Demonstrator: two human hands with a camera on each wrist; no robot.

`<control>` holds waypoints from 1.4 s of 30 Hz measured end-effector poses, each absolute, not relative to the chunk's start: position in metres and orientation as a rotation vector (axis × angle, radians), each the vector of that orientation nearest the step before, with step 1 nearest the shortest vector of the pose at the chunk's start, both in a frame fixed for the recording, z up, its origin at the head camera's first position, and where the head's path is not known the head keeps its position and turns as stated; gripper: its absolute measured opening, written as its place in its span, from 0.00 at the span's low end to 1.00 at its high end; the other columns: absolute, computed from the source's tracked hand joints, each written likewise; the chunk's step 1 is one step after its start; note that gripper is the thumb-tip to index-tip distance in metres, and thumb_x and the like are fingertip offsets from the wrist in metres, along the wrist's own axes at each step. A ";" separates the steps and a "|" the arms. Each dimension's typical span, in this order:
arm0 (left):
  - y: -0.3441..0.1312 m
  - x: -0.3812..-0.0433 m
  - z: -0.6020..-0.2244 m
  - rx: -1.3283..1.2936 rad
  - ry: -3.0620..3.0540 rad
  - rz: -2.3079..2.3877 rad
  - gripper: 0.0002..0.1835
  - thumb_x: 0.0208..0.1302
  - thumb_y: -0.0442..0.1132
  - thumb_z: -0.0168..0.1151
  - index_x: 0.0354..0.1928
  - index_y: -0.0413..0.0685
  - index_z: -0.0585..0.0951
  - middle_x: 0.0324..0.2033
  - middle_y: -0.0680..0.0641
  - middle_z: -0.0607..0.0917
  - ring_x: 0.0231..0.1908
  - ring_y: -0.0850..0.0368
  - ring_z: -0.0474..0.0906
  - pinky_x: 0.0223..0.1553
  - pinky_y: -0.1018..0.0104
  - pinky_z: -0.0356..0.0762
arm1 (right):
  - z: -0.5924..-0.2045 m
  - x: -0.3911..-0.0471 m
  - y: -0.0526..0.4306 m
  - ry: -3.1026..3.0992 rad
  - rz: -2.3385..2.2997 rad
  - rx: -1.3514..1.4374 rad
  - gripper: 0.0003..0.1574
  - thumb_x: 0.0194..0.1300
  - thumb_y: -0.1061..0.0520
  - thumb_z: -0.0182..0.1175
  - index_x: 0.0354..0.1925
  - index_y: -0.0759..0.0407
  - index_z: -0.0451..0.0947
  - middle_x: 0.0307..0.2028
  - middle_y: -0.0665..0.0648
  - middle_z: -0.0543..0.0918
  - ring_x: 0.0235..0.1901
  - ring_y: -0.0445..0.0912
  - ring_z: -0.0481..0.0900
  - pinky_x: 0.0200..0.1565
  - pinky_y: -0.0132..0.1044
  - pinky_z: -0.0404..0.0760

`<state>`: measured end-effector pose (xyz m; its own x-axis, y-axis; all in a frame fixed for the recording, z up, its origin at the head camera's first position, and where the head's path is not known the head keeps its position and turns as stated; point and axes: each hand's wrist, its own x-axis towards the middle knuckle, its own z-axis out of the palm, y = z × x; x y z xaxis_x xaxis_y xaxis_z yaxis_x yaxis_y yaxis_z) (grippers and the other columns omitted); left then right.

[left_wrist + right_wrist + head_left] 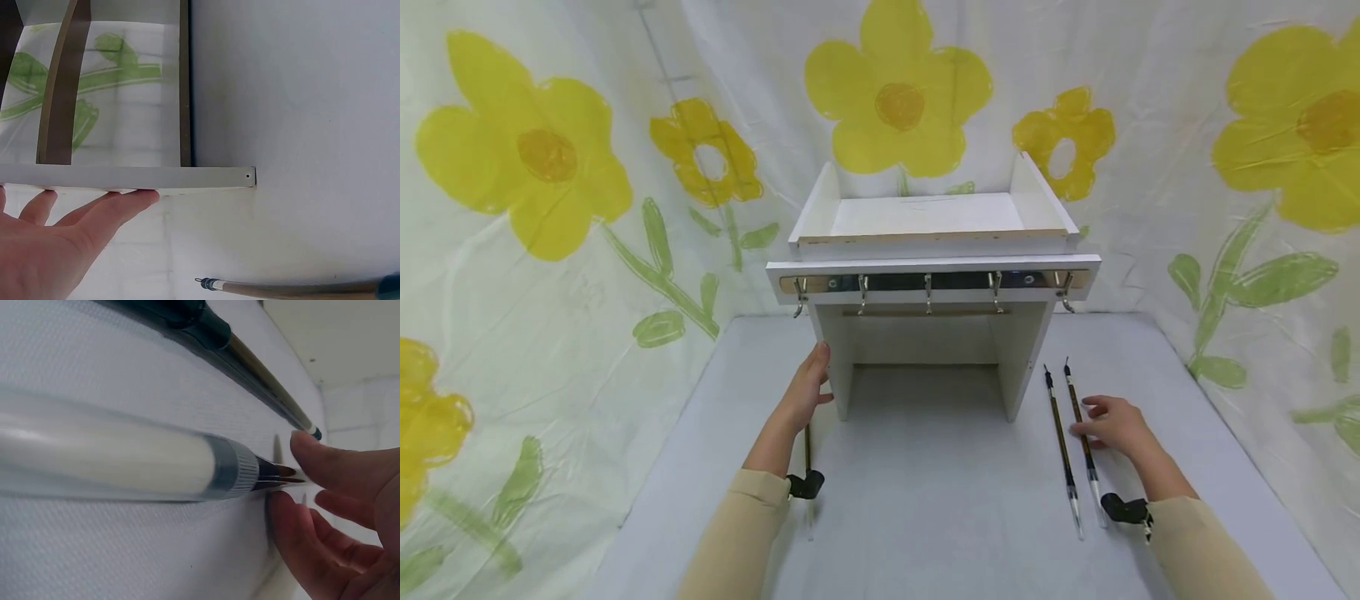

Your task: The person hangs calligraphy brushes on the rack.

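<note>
Resting your left hand [805, 387], fingers extended, against the left side of the shelf [929, 247], you have your right hand [1112, 427] loosely curved about the outer brush [1088, 467], thumb and fingers parted, so neither visibly grasps anything. Pressing hard on the left could skew the shelf, and a careless right pinch could roll that brush into the inner brush [1063, 450] just beside it. Count three brushes on the table [925, 500], including the partly hidden left brush [807, 442], plus one shelf with five hooks [928, 296].
</note>
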<state>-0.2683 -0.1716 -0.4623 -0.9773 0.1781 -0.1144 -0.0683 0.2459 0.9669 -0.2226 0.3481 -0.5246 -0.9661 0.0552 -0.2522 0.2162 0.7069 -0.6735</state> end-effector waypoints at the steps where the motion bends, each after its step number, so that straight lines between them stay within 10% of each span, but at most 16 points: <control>1: -0.172 -0.268 -0.463 0.100 2.311 1.815 0.49 0.71 0.76 0.31 0.82 0.52 0.41 0.80 0.39 0.45 0.76 0.32 0.49 0.67 0.38 0.69 | -0.525 -0.223 0.348 2.705 -1.099 0.212 0.45 0.60 0.58 0.73 0.67 0.76 0.64 0.58 0.82 0.71 0.34 0.50 0.86 0.36 0.41 0.89; 15: -0.170 -0.267 -0.463 0.133 2.320 1.815 0.47 0.74 0.73 0.28 0.82 0.51 0.40 0.80 0.38 0.45 0.76 0.29 0.47 0.66 0.36 0.69 | -0.518 -0.218 0.350 2.657 -1.192 0.209 0.43 0.57 0.69 0.62 0.67 0.82 0.59 0.45 0.73 0.79 0.35 0.51 0.82 0.32 0.42 0.88; 42: -0.171 -0.268 -0.463 0.131 2.312 1.816 0.48 0.71 0.76 0.30 0.82 0.54 0.41 0.80 0.39 0.47 0.77 0.32 0.48 0.67 0.36 0.69 | -0.482 -0.198 0.349 2.648 -1.479 0.101 0.45 0.69 0.67 0.59 0.73 0.78 0.45 0.55 0.82 0.77 0.42 0.59 0.89 0.36 0.43 0.90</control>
